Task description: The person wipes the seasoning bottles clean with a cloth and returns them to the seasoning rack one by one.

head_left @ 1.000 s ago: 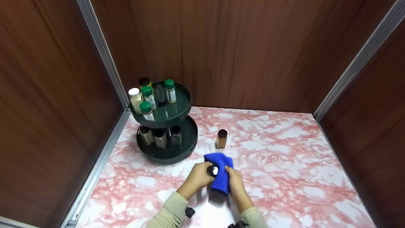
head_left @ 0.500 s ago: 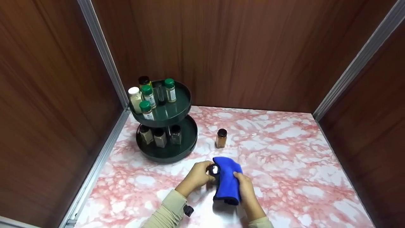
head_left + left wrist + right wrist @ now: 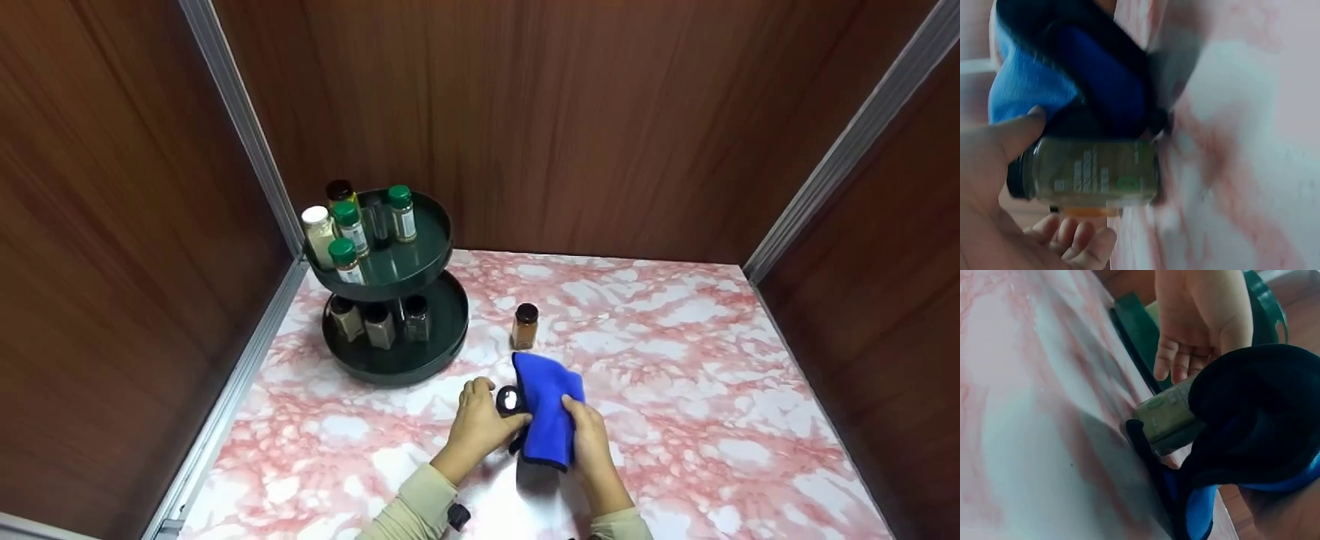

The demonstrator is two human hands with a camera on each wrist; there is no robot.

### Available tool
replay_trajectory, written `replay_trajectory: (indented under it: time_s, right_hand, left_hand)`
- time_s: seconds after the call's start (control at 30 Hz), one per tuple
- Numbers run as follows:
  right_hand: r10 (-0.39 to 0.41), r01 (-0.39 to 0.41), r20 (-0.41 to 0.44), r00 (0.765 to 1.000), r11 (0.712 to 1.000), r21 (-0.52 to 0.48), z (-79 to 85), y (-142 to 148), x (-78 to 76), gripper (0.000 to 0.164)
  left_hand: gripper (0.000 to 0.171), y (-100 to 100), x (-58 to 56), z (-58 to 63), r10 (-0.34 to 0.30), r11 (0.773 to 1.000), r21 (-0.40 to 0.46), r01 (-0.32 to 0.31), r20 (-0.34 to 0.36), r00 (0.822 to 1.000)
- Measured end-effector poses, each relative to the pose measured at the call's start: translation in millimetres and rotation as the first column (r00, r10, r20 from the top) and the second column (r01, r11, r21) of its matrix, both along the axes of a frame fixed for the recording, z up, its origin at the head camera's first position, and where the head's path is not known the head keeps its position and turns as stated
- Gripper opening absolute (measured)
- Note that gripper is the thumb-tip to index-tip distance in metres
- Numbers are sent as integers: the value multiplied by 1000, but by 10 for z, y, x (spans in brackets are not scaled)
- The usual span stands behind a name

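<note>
A square spice jar [image 3: 1095, 171] with a dark cap and brownish-green powder stands upright on the marbled table. My left hand [image 3: 480, 426] is spread around it: the thumb lies by the neck and cloth, while the fingers are apart from the glass on the other side. To the jar's right, my right hand [image 3: 591, 439] grips a folded blue cloth [image 3: 550, 409] with black edging, thumb on top. The cloth hangs against the jar's side, and in the right wrist view it covers the jar's upper part.
Behind the cloth stands a dark-capped jar of orange-brown spice [image 3: 525, 330]. At the left is a dark green two-tier turntable; its upper tray [image 3: 412, 262] carries several green-, white- and dark-capped jars, its lower tray [image 3: 442, 330] three dark-capped ones. Wood-look walls [image 3: 562, 127] enclose the table.
The cloth and right hand have shifted right, off the jar's cap. The left hand's fingers have loosened from the jar and lifted away.
</note>
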State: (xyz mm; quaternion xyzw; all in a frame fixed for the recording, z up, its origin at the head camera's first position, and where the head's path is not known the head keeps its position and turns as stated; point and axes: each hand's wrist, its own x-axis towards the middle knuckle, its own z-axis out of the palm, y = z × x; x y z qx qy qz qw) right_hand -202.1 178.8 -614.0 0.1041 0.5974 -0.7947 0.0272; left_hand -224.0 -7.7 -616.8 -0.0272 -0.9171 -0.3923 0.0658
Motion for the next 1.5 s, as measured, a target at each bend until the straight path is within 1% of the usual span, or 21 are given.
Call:
replay_trajectory:
  time_s: [0.07, 0.13, 0.23, 0.37, 0.43, 0.53, 0.63, 0.7, 0.77, 0.87, 0.97, 1.07, 1.17, 1.27, 1.33, 1.4, 1.5]
  right_hand:
    - [7, -7, -3, 1000, 1000, -5, 12, -14, -21, 40]
    - [15, -15, -3, 1000, 1000, -11, 24, -30, -31, 39]
    - [29, -30, -4, 1000, 999, -39, 44, -55, -39, 38]
    - [36, -37, -8, 999, 997, -61, 75, -87, -53, 34]
    - [28, -29, -17, 999, 999, -46, 98, -106, -65, 32]
    - [7, -7, -27, 1000, 1000, -3, 142, -157, -86, 29]
    - [8, -6, -40, 999, 999, 54, 167, -232, -112, 28]
    - [27, -23, -51, 998, 996, 81, 152, -286, -129, 28]
    - [43, -38, -56, 998, 996, 76, 95, -324, -165, 28]
    - [51, -50, -25, 998, 997, 58, -18, -346, -223, 28]
    - [61, -63, 32, 998, 996, 65, -97, -326, -241, 29]
    - [70, -78, 73, 995, 991, 113, -79, -283, -186, 31]
    - [37, -52, 99, 994, 987, 153, 27, -226, -112, 29]
    - [3, -16, 83, 997, 988, 153, 156, -197, -73, 27]
    - [-6, -1, 55, 998, 993, 118, 198, -207, -80, 27]
    - [-10, 7, 38, 999, 996, 84, 182, -231, -115, 27]
    - [-10, 8, 37, 999, 999, 53, 58, -270, -185, 27]
  left_hand:
    - [73, 39, 8, -8, 31, 999, -9, -31, -9, 999]
    - [70, 56, 12, -12, 49, 999, -2, -49, -10, 999]
    - [63, 46, 11, 2, 44, 999, 22, -44, 5, 999]
    - [55, -11, -6, 51, -15, 999, 47, 13, 23, 1000]
    - [50, -46, -19, 82, -48, 998, 47, 47, 19, 999]
    - [43, -90, -40, 110, -92, 995, 25, 92, -3, 996]
    - [36, -115, -62, 124, -144, 990, -2, 144, -39, 989]
    - [31, -122, -73, 126, -174, 985, -27, 172, -64, 983]
    - [28, -124, -80, 130, -192, 981, -46, 189, -75, 978]
    - [31, -125, -74, 125, -199, 979, -69, 193, -85, 976]
    - [36, -126, -70, 120, -193, 980, -74, 187, -81, 978]
    - [35, -132, -77, 124, -197, 979, -73, 192, -71, 978]
    - [37, -145, -98, 130, -221, 974, -72, 217, -54, 974]
    - [40, -168, -131, 137, -258, 964, -83, 254, -45, 965]
    - [39, -182, -156, 139, -280, 957, -95, 276, -35, 959]
    - [37, -186, -176, 139, -300, 950, -97, 296, -24, 954]
    - [36, -176, -190, 134, -309, 947, -89, 307, -2, 951]
